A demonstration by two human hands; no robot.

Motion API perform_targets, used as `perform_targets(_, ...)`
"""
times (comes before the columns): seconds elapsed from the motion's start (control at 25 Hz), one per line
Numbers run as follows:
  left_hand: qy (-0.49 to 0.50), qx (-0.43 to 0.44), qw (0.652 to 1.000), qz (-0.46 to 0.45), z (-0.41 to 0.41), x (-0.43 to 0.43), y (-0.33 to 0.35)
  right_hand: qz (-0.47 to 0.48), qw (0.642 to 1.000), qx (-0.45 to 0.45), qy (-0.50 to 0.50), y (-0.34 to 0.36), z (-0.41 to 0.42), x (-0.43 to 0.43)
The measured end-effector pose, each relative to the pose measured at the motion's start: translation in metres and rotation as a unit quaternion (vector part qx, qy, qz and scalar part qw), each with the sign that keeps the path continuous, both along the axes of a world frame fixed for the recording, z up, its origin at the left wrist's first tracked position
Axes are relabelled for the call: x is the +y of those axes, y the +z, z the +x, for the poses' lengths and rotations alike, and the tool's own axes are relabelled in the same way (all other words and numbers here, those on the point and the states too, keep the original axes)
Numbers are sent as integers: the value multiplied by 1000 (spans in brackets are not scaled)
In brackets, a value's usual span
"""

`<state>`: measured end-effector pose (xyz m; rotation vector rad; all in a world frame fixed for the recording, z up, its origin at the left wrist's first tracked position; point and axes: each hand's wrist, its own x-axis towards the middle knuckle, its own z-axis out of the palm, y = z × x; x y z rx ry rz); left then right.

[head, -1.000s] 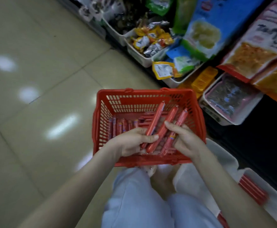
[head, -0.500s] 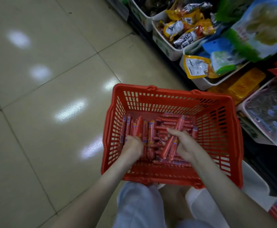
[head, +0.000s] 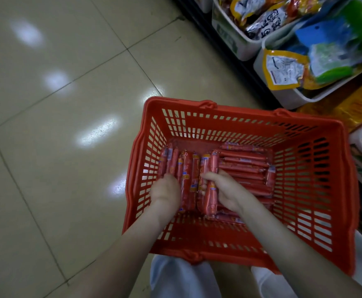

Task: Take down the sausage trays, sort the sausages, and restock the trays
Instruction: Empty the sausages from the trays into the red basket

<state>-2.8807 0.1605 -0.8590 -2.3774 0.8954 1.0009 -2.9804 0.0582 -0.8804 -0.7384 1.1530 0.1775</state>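
Between the person's knees, on the pale tiled floor, stands a red slatted plastic basket. Red-wrapped sausages cover its bottom in two blocks: the left block points away from the person, the right block lies crosswise. The right hand, fingers curled, grips a lengthwise bundle from its right side. The left hand rests knuckles-up on the same row; its fingers are hidden, so any hold cannot be told. The bundle's long axis runs fore-and-aft between both hands.
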Motion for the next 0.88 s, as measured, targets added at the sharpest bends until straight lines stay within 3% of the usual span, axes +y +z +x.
perform_targets(0.12, -53, -15, 994, -98, -11, -13, -1, -51, 999, 5, 0, 6, -11, -9)
perform_targets(0.28, -58, 41, 974, -214, -29, -33, -17, -215, 974, 67, 11, 12, -44, -51)
perform_targets(0.4, -66, 111, 958, -254, -41, -53, -38, -363, 912, 160, 105, 20, -67, -75)
perform_targets(0.52, -98, 171, 938, -284, -51, -70, -56, -478, 812, 198, 269, 22, -82, -80)
perform_targets(0.6, -99, 182, 924, -321, -51, -74, -58, -511, 763, 193, 346, 14, -84, -81)
perform_targets(0.72, -16, 163, 914, -371, -46, -67, -51, -519, 712, 190, 433, 0, -79, -77)
perform_targets(0.8, 5, 151, 923, -355, -44, -57, -42, -546, 683, 172, 454, -5, -72, -73)
perform_targets(0.88, -33, 101, 944, -313, -41, -45, -32, -553, 664, 141, 483, -8, -68, -68)
